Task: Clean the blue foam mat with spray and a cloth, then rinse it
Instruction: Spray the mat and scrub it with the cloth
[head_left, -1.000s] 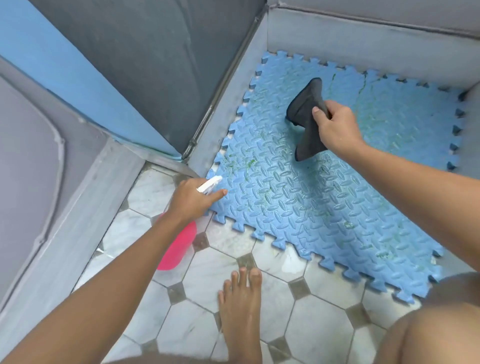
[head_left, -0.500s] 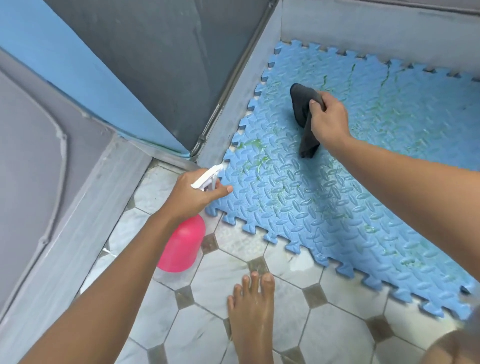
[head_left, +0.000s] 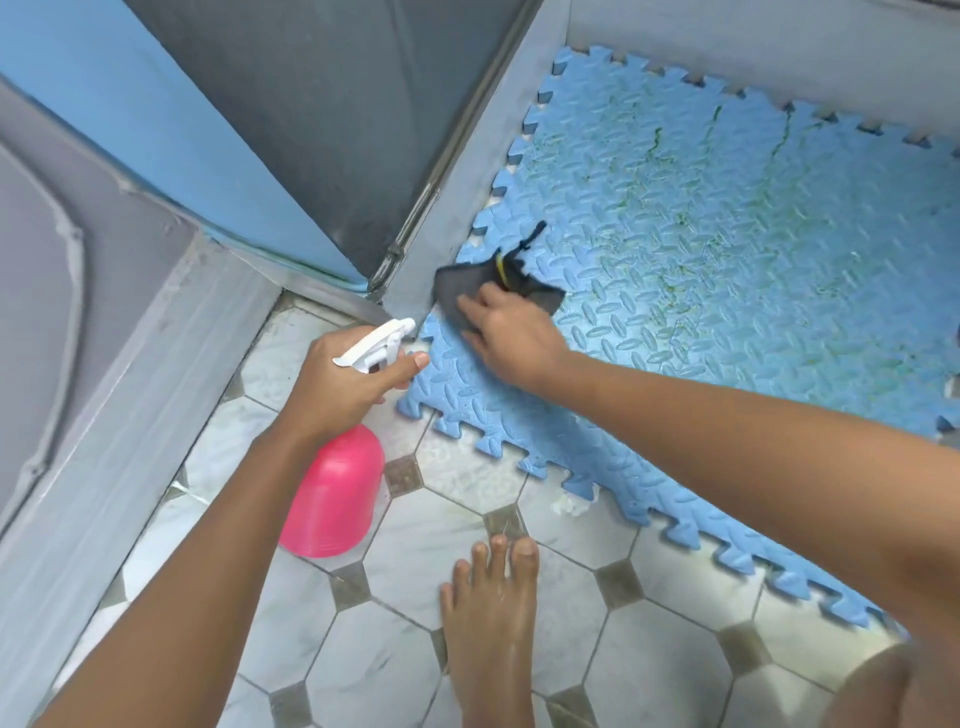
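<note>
Mat: the blue foam mat (head_left: 727, 260) lies flat on the tiled floor (head_left: 415, 545), tucked into the corner against the grey wall (head_left: 727, 41), with green streaks across its ribbed top.
Heading: it looks roughly square, so no clear long axis. Its toothed near edge runs from the left corner down towards the right.
Handling: probably light, soft and bendy, and slick when wet. Best lifted by a toothed edge with both hands.
Right grip: the right hand (head_left: 509, 338) presses the dark cloth (head_left: 467, 283) onto the mat's near-left corner, fingers fairly flat — blur hides the thumb.
Left grip: the left hand (head_left: 343, 384) is wrapped round the neck of the pink spray bottle (head_left: 332, 493) — nozzle facing the mat.
</note>
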